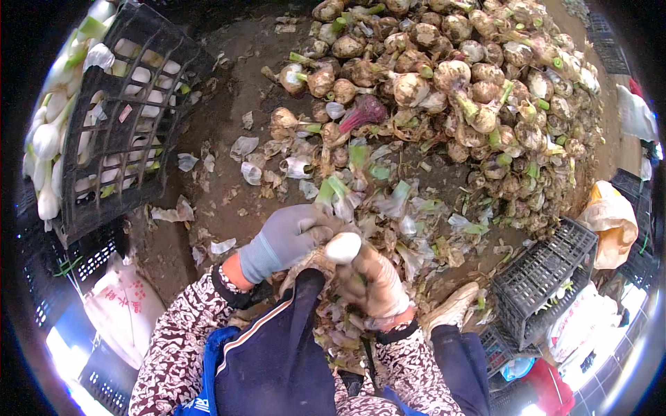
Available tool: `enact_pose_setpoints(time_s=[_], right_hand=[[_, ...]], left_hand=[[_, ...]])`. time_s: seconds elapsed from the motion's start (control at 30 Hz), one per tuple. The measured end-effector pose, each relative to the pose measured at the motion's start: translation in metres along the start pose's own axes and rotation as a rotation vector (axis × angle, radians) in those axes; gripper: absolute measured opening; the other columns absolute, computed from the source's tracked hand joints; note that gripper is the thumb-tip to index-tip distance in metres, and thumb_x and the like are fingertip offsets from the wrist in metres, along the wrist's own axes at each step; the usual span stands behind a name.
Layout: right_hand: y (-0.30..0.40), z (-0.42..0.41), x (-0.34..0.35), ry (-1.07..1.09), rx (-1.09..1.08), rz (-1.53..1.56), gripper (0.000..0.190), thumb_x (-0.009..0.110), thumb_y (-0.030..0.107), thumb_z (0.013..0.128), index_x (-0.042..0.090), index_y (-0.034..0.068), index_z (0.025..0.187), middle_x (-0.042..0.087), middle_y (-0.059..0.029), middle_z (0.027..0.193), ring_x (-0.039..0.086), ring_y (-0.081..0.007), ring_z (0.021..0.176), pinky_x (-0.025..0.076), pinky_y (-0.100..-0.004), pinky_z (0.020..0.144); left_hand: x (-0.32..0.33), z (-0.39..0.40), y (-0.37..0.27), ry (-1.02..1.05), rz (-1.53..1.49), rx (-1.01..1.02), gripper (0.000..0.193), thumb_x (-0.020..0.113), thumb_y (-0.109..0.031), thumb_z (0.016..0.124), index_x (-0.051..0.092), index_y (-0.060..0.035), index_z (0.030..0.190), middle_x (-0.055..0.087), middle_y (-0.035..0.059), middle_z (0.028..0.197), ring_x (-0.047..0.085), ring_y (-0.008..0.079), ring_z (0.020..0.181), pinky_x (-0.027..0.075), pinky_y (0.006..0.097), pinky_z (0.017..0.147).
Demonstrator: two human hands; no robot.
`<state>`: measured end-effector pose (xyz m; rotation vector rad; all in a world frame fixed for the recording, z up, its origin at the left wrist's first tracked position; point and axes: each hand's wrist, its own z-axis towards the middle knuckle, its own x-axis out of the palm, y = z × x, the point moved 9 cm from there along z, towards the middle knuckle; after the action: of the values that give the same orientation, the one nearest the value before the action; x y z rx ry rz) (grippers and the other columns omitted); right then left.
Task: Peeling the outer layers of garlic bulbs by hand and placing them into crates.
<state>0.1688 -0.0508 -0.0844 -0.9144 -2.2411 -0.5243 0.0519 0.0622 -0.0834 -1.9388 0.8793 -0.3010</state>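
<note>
A peeled white garlic bulb [343, 247] is held low over the debris between my hands. My left hand [291, 236], in a grey knit glove, has its fingers closed around the bulb's left side. On the bulb's right is my right hand [372, 288], in a soiled white glove and blurred, its fingers curled; whether it grips anything is unclear. Cut green stems [335, 192] and papery skins [400, 203] lie just beyond my fingers. Ahead rises a large pile of unpeeled, soil-stained garlic bulbs [484, 88], with one purple-red bulb [364, 113] at its near side.
At the left stands a tilted black plastic crate [119, 125] filled with cleaned white garlic. Another black crate [541, 281] is to the right, near an orange-white sack [609, 223]. A white sack [125, 307] bearing red writing sits at lower left. My shoe [452, 307] rests among skins.
</note>
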Motion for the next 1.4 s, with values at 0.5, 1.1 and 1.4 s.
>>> enact_pose_setpoints(time_s=[0.5, 1.1, 1.4], right_hand=[[0.110, 0.086, -0.035, -0.583, -0.441, -1.862, 0.049, 0.071, 0.019, 0.088, 0.063, 0.004, 0.134, 0.068, -0.0251, 0.122, 0.066, -0.0431, 0.112, 0.054, -0.0476, 0.096], [0.130, 0.086, 0.022, -0.399, -0.615, -1.938, 0.038, 0.069, 0.015, 0.088, 0.069, 0.008, 0.125, 0.070, -0.0227, 0.109, 0.069, -0.0412, 0.105, 0.056, -0.0471, 0.094], [0.117, 0.129, -0.014, -0.596, -0.830, -1.613, 0.052, 0.070, 0.008, 0.083, 0.058, -0.003, 0.132, 0.069, -0.0259, 0.118, 0.067, -0.0413, 0.108, 0.054, -0.0458, 0.097]], left_hand=[[0.006, -0.008, 0.025, 0.055, -0.692, -0.167, 0.036, 0.060, -0.026, 0.101, 0.067, 0.0063, 0.115, 0.074, 0.0167, 0.109, 0.074, 0.0220, 0.095, 0.059, 0.0341, 0.086], [-0.034, -0.006, 0.035, -0.229, -0.456, -0.091, 0.046, 0.053, -0.033, 0.107, 0.065, 0.0088, 0.124, 0.074, 0.0156, 0.110, 0.073, 0.0207, 0.090, 0.059, 0.0319, 0.081], [-0.017, -0.008, 0.051, -0.127, -0.737, -0.182, 0.045, 0.051, -0.032, 0.108, 0.062, 0.0056, 0.130, 0.075, 0.0157, 0.111, 0.074, 0.0203, 0.091, 0.060, 0.0313, 0.081]])
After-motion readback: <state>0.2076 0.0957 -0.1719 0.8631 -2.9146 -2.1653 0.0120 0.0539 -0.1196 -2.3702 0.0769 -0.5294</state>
